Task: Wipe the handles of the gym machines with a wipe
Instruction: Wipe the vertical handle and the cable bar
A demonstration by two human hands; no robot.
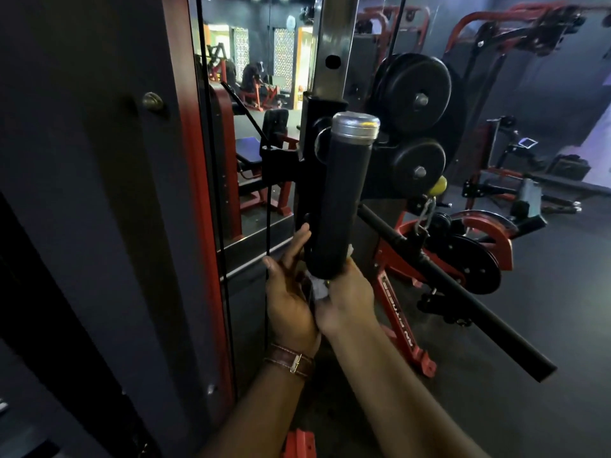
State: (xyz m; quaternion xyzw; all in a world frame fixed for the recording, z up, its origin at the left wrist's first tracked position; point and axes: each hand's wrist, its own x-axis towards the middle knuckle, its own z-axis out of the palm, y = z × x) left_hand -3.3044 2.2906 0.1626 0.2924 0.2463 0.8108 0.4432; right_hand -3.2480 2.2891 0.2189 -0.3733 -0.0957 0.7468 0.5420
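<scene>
Your left hand [287,294], with a brown strap at the wrist, lies with fingers straight against the near left side of the black padded handle [340,206], bracing it and gripping nothing. Your right hand [347,299] is curled round the white wipe [319,287], pressing it to the handle's lower end. You look to be midway on this handle: the wipe sits at the bottom, and the long padded run up to the silver cap [356,125] may still need a pass; I cannot tell what is already clean. The long black bar [463,292] on the right looks untouched. Left stands a mirror [258,77]; far right are weight plates [418,90] and red machine frames [406,325] on a dark floor [545,309].
</scene>
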